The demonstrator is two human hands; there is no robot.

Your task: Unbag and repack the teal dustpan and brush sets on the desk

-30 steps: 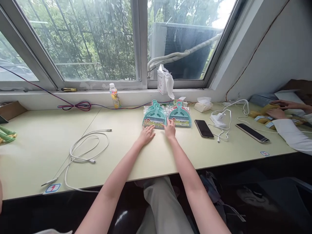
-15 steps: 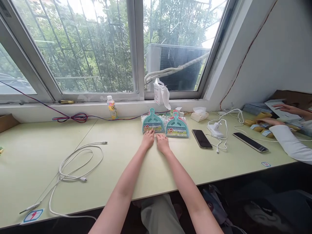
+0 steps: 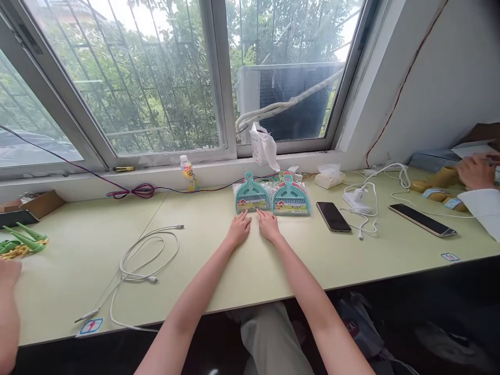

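Observation:
Two packaged mini dustpan-and-brush sets lie side by side on the table, teal with grey bristles and printed labels, handles pointing at the window. My left hand [image 3: 239, 229] rests flat with fingers stretched out, its fingertips at the lower edge of the left dustpan set [image 3: 252, 194]. My right hand [image 3: 268, 225] lies palm down beside it, fingers extended, the tips by the gap between that set and the right dustpan set [image 3: 291, 196]. Neither hand grips anything. Red and green pieces show partly behind the right set.
Coiled white cables [image 3: 150, 255] lie left on the table [image 3: 219, 281]. A bottle [image 3: 189, 173] and tissue packs [image 3: 329, 176] stand along the back. Phones [image 3: 333, 216] and a white power strip [image 3: 356, 200] lie right. Other people's hands show at both edges [image 3: 474, 172].
My view has turned slightly left, bringing green items and another person's arm into sight. My left hand has drawn back a little from the left set's label to its lower edge.

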